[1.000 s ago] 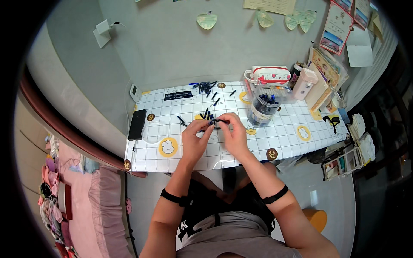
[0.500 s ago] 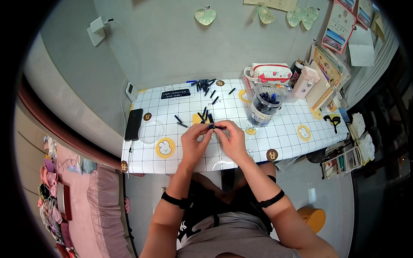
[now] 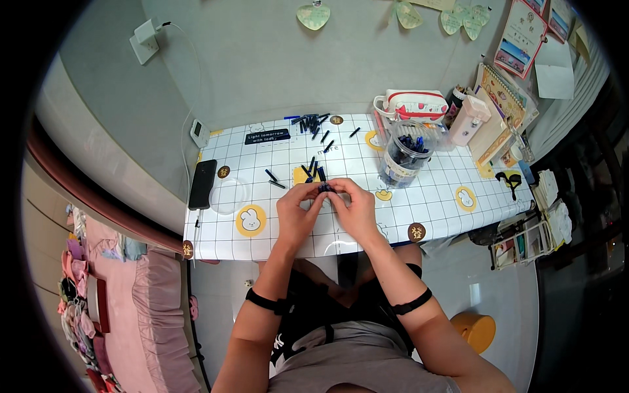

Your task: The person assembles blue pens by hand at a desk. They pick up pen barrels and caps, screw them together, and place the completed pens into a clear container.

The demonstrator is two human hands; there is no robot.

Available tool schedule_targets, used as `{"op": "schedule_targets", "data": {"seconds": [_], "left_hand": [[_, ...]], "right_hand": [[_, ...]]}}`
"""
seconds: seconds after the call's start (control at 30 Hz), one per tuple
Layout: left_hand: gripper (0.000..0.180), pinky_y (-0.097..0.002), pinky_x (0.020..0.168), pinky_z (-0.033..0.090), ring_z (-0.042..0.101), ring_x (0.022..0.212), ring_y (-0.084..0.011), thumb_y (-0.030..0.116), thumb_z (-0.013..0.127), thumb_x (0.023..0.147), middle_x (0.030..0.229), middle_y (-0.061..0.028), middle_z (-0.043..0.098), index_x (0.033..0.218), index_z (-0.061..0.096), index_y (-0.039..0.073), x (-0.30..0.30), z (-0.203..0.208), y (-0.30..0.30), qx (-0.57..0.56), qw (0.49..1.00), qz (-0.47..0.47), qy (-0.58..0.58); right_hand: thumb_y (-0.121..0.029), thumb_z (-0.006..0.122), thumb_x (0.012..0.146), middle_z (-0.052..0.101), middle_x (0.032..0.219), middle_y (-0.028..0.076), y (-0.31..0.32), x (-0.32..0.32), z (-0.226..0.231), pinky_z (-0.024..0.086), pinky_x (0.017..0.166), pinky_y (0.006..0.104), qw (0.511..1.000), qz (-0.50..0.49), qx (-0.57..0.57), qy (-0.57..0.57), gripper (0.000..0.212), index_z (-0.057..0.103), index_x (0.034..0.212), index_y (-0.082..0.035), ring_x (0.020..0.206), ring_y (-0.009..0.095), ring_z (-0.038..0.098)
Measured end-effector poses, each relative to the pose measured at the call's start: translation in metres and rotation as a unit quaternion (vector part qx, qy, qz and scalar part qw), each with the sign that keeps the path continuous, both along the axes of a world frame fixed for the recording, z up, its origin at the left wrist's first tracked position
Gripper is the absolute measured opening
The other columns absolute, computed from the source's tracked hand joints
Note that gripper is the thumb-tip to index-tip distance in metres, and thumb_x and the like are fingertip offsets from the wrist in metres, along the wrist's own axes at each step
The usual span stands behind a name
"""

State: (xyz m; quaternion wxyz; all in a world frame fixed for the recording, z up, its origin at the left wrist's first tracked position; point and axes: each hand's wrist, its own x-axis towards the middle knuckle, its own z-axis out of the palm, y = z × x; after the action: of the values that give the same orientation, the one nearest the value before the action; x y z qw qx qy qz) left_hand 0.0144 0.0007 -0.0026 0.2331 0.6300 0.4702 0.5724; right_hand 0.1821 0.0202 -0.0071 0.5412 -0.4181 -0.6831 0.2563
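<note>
My left hand [image 3: 298, 211] and my right hand [image 3: 356, 208] meet over the near middle of the table. Their thumbs and fingertips are pinched on small dark-blue ink cartridges [image 3: 325, 188], partly hidden by the fingers. Just beyond my fingertips lie several loose cartridges [image 3: 313, 168], and two more cartridges [image 3: 276, 180] rest to the left. A larger pile of cartridges [image 3: 308, 123] sits toward the wall, with a few scattered near it. Right of my hands, a clear plastic jar [image 3: 398, 171] holds many more cartridges.
A black phone [image 3: 202, 185] and a clear round lid [image 3: 228, 197] lie on the left of the grid-patterned table [image 3: 295, 245]. Behind the jar is a white-and-red pencil case [image 3: 415, 105]. A pink box [image 3: 470, 120], notebooks [image 3: 501, 88] and black scissors [image 3: 509, 184] are at the right.
The dark piece that stuck out sideways toward my right fingers now sits closer in between both hands' fingertips. The whole view has shifted slightly.
</note>
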Motion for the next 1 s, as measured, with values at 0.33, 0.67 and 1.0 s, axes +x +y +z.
{"op": "schedule_targets", "data": {"seconds": [0.33, 0.67, 1.0], "left_hand": [[0.022, -0.0316, 0.086, 0.065, 0.083, 0.096, -0.0231, -0.002, 0.084, 0.096, 0.108, -0.0142, 0.08, 0.118, 0.08, -0.002, 0.001, -0.004, 0.003, 0.008, 1.0, 0.0, -0.011], [0.023, -0.0301, 0.094, 0.066, 0.082, 0.104, -0.0193, -0.004, 0.081, 0.1, 0.114, -0.0136, 0.08, 0.122, 0.078, -0.006, 0.0, -0.003, 0.001, -0.025, 1.0, -0.011, 0.006], [0.023, -0.0298, 0.095, 0.066, 0.082, 0.106, -0.02, -0.004, 0.081, 0.1, 0.116, -0.0138, 0.082, 0.123, 0.078, -0.006, 0.001, -0.001, 0.0, -0.039, 0.999, -0.02, -0.012]], "right_hand": [[0.001, 0.08, 0.096, 0.081, 0.106, 0.013, -0.001, 0.001, 0.003, 0.063, 0.081, 0.0357, 1.0, 0.006, 0.002, -0.005, 0.022, 0.077, 0.117, -0.002, 0.09, 0.027, 0.08], [0.003, 0.082, 0.095, 0.083, 0.106, 0.013, -0.001, -0.001, 0.001, 0.064, 0.082, 0.0339, 0.999, 0.011, -0.035, 0.02, 0.026, 0.076, 0.12, -0.002, 0.093, 0.024, 0.082], [0.003, 0.081, 0.096, 0.083, 0.109, 0.014, 0.0, -0.001, -0.001, 0.065, 0.083, 0.0345, 0.999, 0.014, -0.025, 0.025, 0.026, 0.077, 0.121, -0.001, 0.094, 0.026, 0.083]]}}
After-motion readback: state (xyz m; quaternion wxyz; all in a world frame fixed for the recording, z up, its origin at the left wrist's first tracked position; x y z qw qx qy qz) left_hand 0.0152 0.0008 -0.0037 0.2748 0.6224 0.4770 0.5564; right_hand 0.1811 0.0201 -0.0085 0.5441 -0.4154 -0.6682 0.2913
